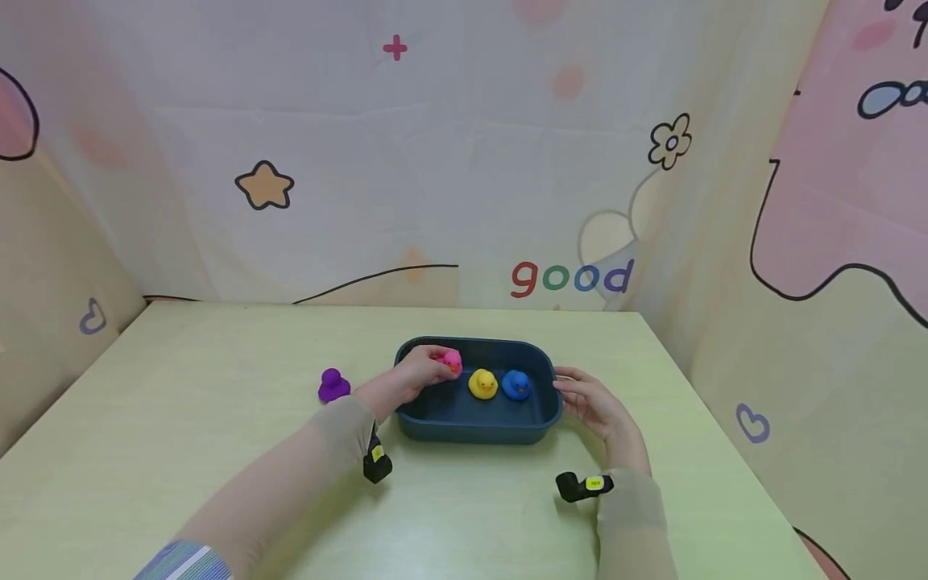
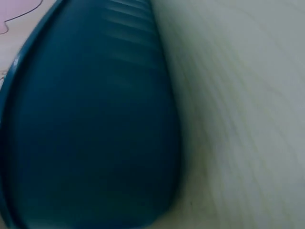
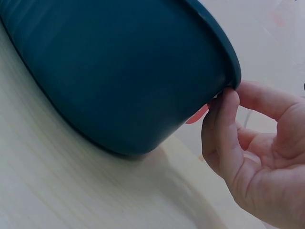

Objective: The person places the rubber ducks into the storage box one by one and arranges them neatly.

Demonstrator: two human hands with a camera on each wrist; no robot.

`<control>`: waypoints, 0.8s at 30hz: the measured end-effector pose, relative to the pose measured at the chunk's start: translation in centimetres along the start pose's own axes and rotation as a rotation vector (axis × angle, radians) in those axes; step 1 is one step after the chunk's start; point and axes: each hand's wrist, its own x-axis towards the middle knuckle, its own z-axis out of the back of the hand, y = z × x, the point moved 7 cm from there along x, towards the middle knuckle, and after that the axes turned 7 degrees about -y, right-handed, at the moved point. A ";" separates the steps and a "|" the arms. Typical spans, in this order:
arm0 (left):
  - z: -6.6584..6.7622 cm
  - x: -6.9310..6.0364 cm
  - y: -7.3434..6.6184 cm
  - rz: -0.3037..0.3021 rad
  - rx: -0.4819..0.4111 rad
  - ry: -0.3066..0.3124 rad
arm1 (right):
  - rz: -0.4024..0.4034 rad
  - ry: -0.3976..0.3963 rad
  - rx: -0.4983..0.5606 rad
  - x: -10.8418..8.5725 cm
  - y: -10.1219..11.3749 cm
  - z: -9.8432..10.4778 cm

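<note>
Duck [image 1: 333, 387] — purple — sat outside the tub [image 1: 474, 434], to its left. Over the tub's left half, the left hand [image 1: 416, 370] pinched a pink duck [image 1: 453, 362] in its fingertips. A yellow duck [image 1: 482, 384] and a blue duck [image 1: 516, 385] sat inside the tub. The right hand [image 1: 594, 407], fingers loosely bent, touched the tub's right end. A light pinch, clear of the yellow duck — tub steadied — looked best.

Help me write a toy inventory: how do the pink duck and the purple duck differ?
The pink duck is held in the left hand; no hand holds the purple duck. The purple duck sits on the table, outside the tray. The pink duck's orange beak shows; the purple duck's does not. Both are small toys.
</note>
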 end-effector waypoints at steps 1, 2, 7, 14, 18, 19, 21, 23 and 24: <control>-0.1 0.0 0.0 -0.009 0.014 0.004 | -0.001 0.003 0.001 0.0 0.0 -0.1; -0.1 0.0 0.1 -0.021 0.037 0.006 | -0.001 0.004 0.003 0.0 0.1 -0.2; -0.2 0.2 0.0 -0.092 0.171 -0.004 | 0.001 0.016 0.020 0.1 0.4 -0.5; -0.3 0.2 0.1 -0.102 0.285 -0.040 | -0.001 0.006 0.006 0.3 0.2 -0.2; -0.5 0.0 0.2 -0.105 0.331 -0.047 | -0.004 0.011 0.010 0.2 0.1 -0.3; -0.5 0.0 0.2 -0.101 0.338 -0.049 | -0.004 0.012 0.013 0.2 0.1 -0.3; -0.6 -0.1 0.3 -0.097 0.354 -0.050 | -0.004 0.014 0.022 0.1 0.1 -0.3; -0.6 -0.1 0.4 -0.095 0.368 -0.049 | -0.001 0.014 0.027 0.0 0.0 -0.3; -0.6 -0.1 0.4 -0.097 0.376 -0.048 | -0.002 0.009 0.032 0.0 0.0 -0.3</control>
